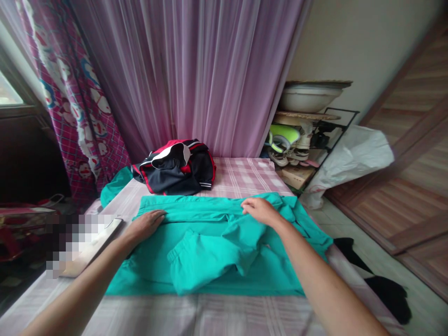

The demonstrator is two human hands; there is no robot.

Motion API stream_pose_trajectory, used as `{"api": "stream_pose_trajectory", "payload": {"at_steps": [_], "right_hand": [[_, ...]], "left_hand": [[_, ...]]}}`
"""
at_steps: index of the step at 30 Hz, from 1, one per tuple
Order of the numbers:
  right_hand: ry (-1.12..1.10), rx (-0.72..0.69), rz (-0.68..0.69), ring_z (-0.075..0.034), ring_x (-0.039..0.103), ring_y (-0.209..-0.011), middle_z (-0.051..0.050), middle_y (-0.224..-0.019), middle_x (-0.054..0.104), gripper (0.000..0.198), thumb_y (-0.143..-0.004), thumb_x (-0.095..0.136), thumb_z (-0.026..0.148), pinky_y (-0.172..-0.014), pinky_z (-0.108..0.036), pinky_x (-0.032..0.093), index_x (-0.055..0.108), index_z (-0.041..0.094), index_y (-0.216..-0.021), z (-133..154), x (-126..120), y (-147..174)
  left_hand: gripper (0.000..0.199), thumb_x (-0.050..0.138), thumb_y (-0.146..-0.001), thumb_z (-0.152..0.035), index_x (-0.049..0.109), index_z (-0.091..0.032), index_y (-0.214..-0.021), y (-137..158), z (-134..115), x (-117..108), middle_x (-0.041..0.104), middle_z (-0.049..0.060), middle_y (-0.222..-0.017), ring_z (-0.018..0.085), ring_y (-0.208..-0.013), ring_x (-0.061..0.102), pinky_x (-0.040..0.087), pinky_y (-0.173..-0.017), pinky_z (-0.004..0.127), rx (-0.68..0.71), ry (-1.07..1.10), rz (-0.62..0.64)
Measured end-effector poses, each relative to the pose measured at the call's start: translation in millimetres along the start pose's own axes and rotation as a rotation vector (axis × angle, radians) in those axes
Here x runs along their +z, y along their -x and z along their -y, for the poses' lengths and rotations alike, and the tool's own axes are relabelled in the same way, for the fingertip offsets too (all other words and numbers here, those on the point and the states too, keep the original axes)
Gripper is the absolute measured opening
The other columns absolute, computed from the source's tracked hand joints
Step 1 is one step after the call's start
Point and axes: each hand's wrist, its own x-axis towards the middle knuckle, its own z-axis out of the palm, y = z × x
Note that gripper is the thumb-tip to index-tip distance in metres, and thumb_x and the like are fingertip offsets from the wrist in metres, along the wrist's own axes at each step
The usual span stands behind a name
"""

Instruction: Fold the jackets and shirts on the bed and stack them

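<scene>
A teal jacket lies spread on the checked cloth, with one sleeve folded across its middle and an elastic cuff pointing left. My left hand rests flat on the jacket's upper left part, fingers stretched out together. On the upper right, my right hand has its fingers curled and pinched at the fabric near the far edge. More teal fabric bunches to the right of that hand and hangs toward the table's right edge.
Behind the jacket lies a heaped black, red and white garment, with another teal piece beside it. A pale flat object, partly blurred out, is at left. Right of the pink checked cloth stand a shoe rack and a white plastic bag.
</scene>
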Motion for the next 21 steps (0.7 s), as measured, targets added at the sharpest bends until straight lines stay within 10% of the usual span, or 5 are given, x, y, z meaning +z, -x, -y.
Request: {"api": "stream_pose_trajectory", "payload": {"at_steps": [4, 14, 21], "right_hand": [[0.428, 0.097, -0.167, -0.021, 0.063, -0.111, -0.006, -0.122, 0.072, 0.036, -0.087, 0.049, 0.018, -0.098, -0.034, 0.043, 0.072, 0.024, -0.113, -54.7, -4.7, -8.9], [0.463, 0.150, 0.123, -0.018, 0.059, -0.066, -0.005, -0.066, 0.068, 0.045, -0.093, 0.048, 0.045, -0.064, -0.029, 0.040, 0.069, 0.019, -0.062, -90.4, -18.7, 33.2], [0.598, 0.208, -0.179, -0.025, 0.064, -0.104, -0.009, -0.115, 0.072, 0.034, -0.095, 0.044, 0.034, -0.084, -0.033, 0.046, 0.072, 0.025, -0.112, -68.9, -32.0, -7.5]], "left_hand": [[0.057, 0.030, -0.092, -0.049, 0.069, -0.019, -0.120, -1.3, 0.4, -1.9, 0.069, 0.009, -0.129, 0.027, -0.118, 0.063, 0.046, -0.107, 0.042, 0.024, 0.008, 0.004], [0.044, 0.033, -0.096, -0.044, 0.068, -0.021, -0.106, -6.6, 1.7, -0.6, 0.058, 0.012, -0.142, 0.026, -0.127, 0.058, 0.042, -0.110, 0.040, -0.037, -0.292, 0.028], [0.046, 0.027, -0.097, -0.035, 0.065, -0.019, -0.117, -32.9, -16.8, -25.4, 0.071, 0.014, -0.117, 0.029, -0.106, 0.069, 0.052, -0.088, 0.040, -0.145, -0.388, -0.026]]}}
